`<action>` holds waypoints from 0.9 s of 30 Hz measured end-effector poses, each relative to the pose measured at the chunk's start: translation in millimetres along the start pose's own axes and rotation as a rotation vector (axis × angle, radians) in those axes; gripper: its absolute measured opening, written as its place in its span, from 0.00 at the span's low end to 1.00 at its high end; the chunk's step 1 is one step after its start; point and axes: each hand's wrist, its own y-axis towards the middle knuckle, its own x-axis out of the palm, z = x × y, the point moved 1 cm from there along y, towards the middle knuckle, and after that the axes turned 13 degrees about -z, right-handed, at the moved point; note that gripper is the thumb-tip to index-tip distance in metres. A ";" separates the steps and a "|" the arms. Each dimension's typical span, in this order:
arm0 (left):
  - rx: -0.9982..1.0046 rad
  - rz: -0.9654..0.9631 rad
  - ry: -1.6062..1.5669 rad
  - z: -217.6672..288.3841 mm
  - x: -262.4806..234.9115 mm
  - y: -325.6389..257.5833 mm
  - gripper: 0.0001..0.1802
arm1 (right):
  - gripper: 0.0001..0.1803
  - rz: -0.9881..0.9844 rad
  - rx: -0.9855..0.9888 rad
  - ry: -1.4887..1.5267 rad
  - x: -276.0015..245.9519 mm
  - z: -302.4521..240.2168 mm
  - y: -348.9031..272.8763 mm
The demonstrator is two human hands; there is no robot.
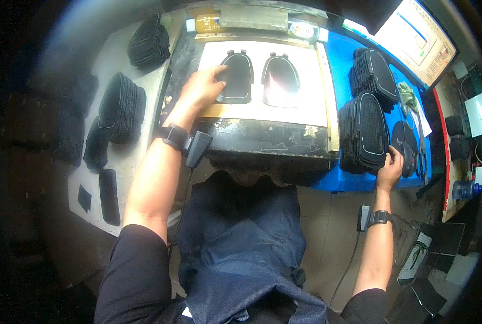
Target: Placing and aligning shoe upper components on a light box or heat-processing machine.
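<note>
My left hand [200, 89] is at the left edge of a dark rounded piece [236, 81], thumb and forefinger apart and touching it. This piece lies on the white work board [311, 110], with a pale curved rim along its lower edge and two small tabs at its top. Beside it is a shiny metal plate [280, 83] of similar shape, reflecting light. Over on the right, my right hand [390, 170] has its fingers closed on the near right corner of a stack of black fabric pieces [366, 132] with light outlines.
A second black stack [374, 75] stands behind on the blue table [324, 181], with scissors [422, 162] near its right edge. More black stacks [123, 108] sit on the pale left table [98, 191]. A monitor [413, 38] rises at the far right. Wristband cables hang beside my legs.
</note>
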 end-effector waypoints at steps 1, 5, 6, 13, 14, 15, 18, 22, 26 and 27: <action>0.021 0.014 -0.003 0.8 0.4 0.6 0.28 | 0.14 -0.002 0.004 -0.001 0.8 1.4 -1.0; -0.034 -0.001 -0.025 -4.4 -0.1 -3.0 0.28 | 0.14 -0.003 -0.016 -0.003 0.9 -5.6 1.2; -0.010 0.035 -0.007 -2.9 0.4 -3.7 0.28 | 0.15 -0.002 -0.017 -0.005 0.3 -4.5 0.5; 0.065 0.096 0.142 -1.0 7.4 -6.7 0.27 | 0.15 0.002 0.009 -0.033 -0.5 -3.8 -0.2; 0.071 0.094 0.141 -0.9 8.0 -6.1 0.27 | 0.15 0.001 0.017 -0.028 -0.3 -4.8 0.1; 0.082 0.099 0.174 -2.1 7.9 -7.1 0.27 | 0.15 -0.002 0.022 -0.021 0.2 -6.1 0.1; 0.087 0.107 0.222 -2.0 10.0 -8.9 0.27 | 0.15 -0.006 0.034 -0.023 -1.4 -6.7 0.0; 0.065 0.092 0.228 -0.1 10.0 -9.0 0.26 | 0.15 0.007 0.032 -0.018 -0.1 -3.5 -0.4; 0.072 0.082 0.192 -4.0 8.6 -9.9 0.26 | 0.14 0.019 0.015 -0.017 0.3 -8.2 -0.9; 0.066 0.078 0.189 -1.8 8.5 -9.9 0.26 | 0.14 0.024 0.005 -0.011 -0.7 -7.6 -0.4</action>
